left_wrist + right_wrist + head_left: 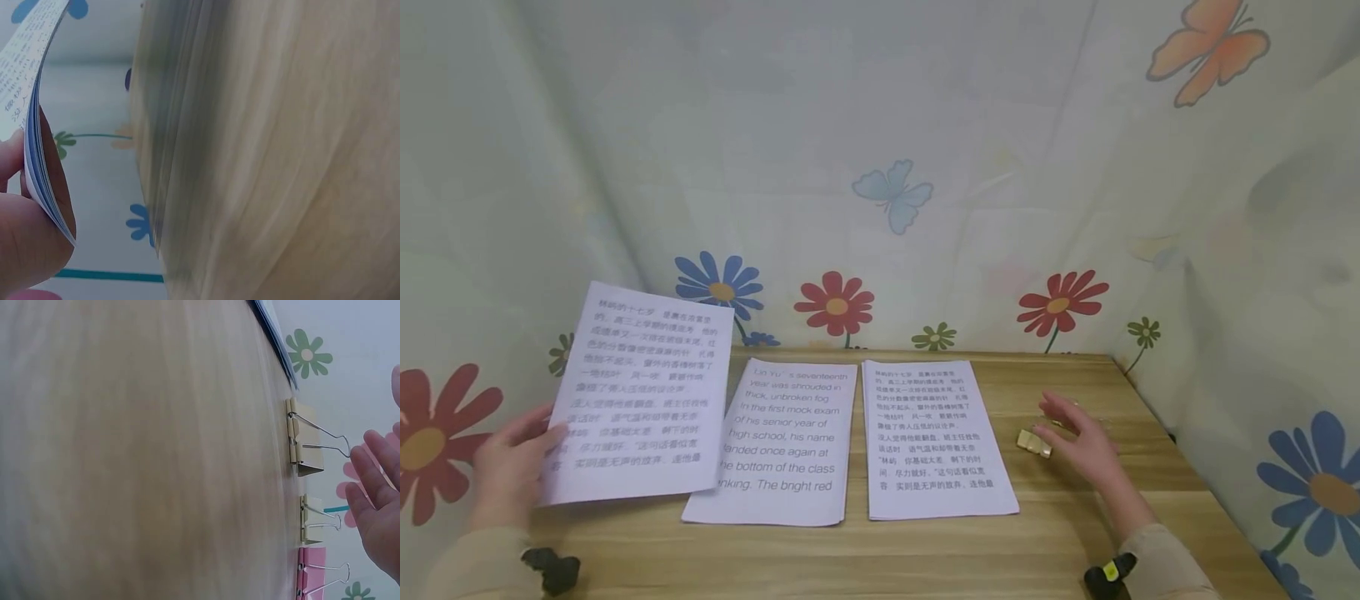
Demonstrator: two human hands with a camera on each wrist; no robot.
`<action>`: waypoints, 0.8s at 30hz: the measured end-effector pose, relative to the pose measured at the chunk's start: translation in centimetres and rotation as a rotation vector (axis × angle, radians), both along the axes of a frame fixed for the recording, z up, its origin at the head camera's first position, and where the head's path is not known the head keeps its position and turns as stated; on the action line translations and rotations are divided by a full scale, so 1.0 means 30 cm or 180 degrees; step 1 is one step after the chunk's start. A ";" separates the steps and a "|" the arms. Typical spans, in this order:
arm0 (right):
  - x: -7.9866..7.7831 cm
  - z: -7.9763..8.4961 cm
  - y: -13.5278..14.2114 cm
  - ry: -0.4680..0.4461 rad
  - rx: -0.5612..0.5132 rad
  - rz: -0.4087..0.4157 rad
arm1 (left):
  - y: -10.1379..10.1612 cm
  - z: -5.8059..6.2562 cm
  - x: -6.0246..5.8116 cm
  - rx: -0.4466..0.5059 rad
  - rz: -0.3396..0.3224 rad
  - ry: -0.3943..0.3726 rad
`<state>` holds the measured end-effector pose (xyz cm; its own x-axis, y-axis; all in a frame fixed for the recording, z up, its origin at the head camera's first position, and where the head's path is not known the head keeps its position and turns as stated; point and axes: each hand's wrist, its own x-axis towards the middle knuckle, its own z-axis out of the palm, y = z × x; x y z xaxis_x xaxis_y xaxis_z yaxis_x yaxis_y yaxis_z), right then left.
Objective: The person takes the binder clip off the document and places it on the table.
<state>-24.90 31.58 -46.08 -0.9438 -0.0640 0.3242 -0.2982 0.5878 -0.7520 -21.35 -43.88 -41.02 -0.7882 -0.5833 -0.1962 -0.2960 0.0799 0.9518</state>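
Note:
My left hand (511, 462) grips a stack of printed sheets (640, 392) by its left edge, raised and tilted over the table. In the left wrist view the thumb lies on the printed face and the sheets (37, 162) bend in a curve. My right hand (1086, 450) hovers at the right, fingers extended and holding nothing. Just beside its fingertips stands a yellow binder clip (305, 437) with its wire handles up. A smaller pale yellow binder clip (312, 519) and a pink binder clip (312, 572) stand in line with it, mostly hidden by the hand in the head view.
Two more paper stacks lie side by side on the wooden table (925, 558): an English-printed stack (782, 433), partly overlapped by the raised sheets, and a Chinese-printed stack (932, 442). A flowered curtain (775, 167) hangs behind and along both sides.

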 end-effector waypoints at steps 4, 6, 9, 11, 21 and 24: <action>0.002 0.001 -0.003 0.0024 0.0000 0.0007 | -0.040 -0.005 0.001 -0.0072 -0.0002 -0.0056; 0.002 0.001 -0.003 0.0040 0.0006 0.0010 | -0.062 -0.011 -0.001 -0.0181 0.0008 -0.0106; 0.002 0.003 -0.004 0.0025 -0.0015 0.0006 | -0.091 -0.021 -0.008 -0.0349 0.0068 -0.0215; 0.002 0.006 -0.004 -0.0005 -0.0035 -0.0001 | -0.109 -0.029 -0.015 -0.0451 0.0116 -0.0283; 0.005 0.007 -0.005 -0.0005 0.0036 -0.0034 | -0.158 -0.049 -0.029 -0.0806 -0.0013 -0.0520; 0.005 0.003 -0.005 0.0016 0.0075 -0.0052 | -0.166 -0.049 -0.029 -0.0883 -0.0065 -0.0529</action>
